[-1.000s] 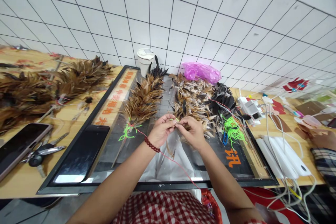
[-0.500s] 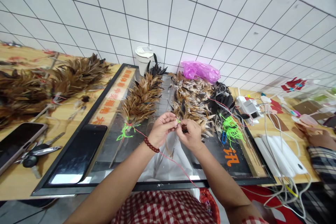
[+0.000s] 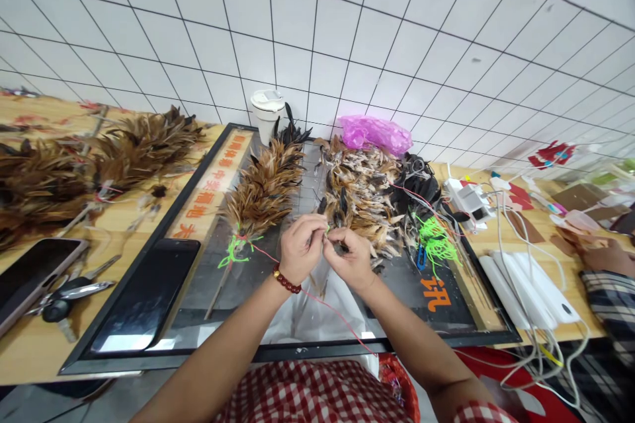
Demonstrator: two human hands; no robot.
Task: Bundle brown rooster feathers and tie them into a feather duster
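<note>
My left hand [image 3: 302, 248], with a beaded bracelet [image 3: 286, 279] on its wrist, and my right hand [image 3: 351, 258] meet in a pinch over the glass-topped frame. Between the fingertips shows a bit of green string [image 3: 327, 229]; whatever else they hold is mostly hidden. A brown feather duster [image 3: 268, 188] lies to the left, green string knotted at its base and a pink cord [image 3: 320, 301] trailing past my left wrist. Behind my hands is a heap of loose brown feathers [image 3: 360, 192]. Green strings [image 3: 436, 244] are piled on the right.
Left stand two phones [image 3: 149, 294], keys [image 3: 64, 297] and more feather dusters [image 3: 143, 142]. At the back are a white cup [image 3: 268, 112] and a pink plastic bag [image 3: 374, 132]. On the right are cables, a white device [image 3: 528, 291] and another person's sleeve [image 3: 608, 304].
My hands have shifted slightly left and drawn closer together at the fingertips. Less of the green string shows between them. The view has shifted a little.
</note>
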